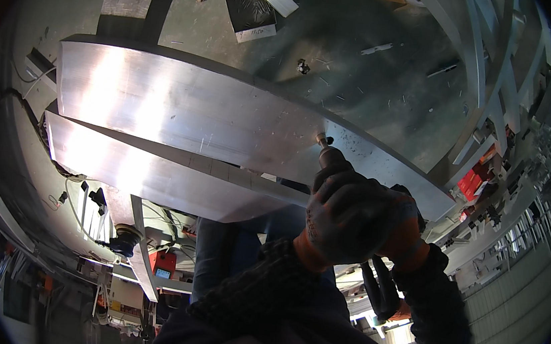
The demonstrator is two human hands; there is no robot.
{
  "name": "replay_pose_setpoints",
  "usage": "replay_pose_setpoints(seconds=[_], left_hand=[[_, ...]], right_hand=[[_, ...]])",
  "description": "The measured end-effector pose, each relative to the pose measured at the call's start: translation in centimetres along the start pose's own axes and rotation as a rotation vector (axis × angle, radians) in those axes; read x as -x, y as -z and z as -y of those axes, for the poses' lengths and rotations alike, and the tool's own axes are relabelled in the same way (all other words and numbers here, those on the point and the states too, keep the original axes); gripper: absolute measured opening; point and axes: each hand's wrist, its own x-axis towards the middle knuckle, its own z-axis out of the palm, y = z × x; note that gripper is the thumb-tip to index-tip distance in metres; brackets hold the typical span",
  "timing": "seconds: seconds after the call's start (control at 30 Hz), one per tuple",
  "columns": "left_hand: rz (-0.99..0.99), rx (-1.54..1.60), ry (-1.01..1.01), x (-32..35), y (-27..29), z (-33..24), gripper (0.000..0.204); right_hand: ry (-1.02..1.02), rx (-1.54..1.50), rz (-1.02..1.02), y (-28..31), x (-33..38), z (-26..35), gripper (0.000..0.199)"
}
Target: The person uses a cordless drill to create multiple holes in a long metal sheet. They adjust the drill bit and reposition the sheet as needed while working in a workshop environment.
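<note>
Both gloved hands, left hand (341, 222) and right hand (403, 236), are wrapped tight around a drill (330, 159). Its tip touches the shiny panel (182, 105) near the right edge. Best to keep it straight and steady.

Drill (332, 159) tip on upper panel (182, 105); lower panel (147, 175) beneath it; both hands (351, 220) behind drill.

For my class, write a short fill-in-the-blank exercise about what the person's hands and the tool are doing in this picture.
1. Both hands wear dark ____ with orange cuffs.
2. They grip a handheld power tool whose tip meets the edge of the upper ____ panel.
3. A second shiny panel lies ____ the first in the picture.

Missing words: gloves; metal; below
</note>
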Motion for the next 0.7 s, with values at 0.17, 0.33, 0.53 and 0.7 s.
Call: replay_pose_setpoints(seconds=[0.17,0.33,0.53,0.7], left_hand=[[0.007,0.043,0.001,0.9,1.3,1.6,0.035],[-0.044,0.1,-0.12,-1.9,2.4,0.3,0.038],[0.002,-0.008,-0.131,-2.2,1.7,-0.4,0.036],[-0.115,0.003,-0.131,-3.4,0.9,-1.3,0.033]], right_hand=[[-0.028,0.011,-0.007,-0.5,-0.3,0.9,0.041],[-0.075,0.164,0.12,2.1,-2.0,2.2,0.041],[0.033,0.089,0.028,1.2,-0.4,1.0,0.054],[-0.084,0.108,-0.056,0.3,0.6,1.6,0.051]])
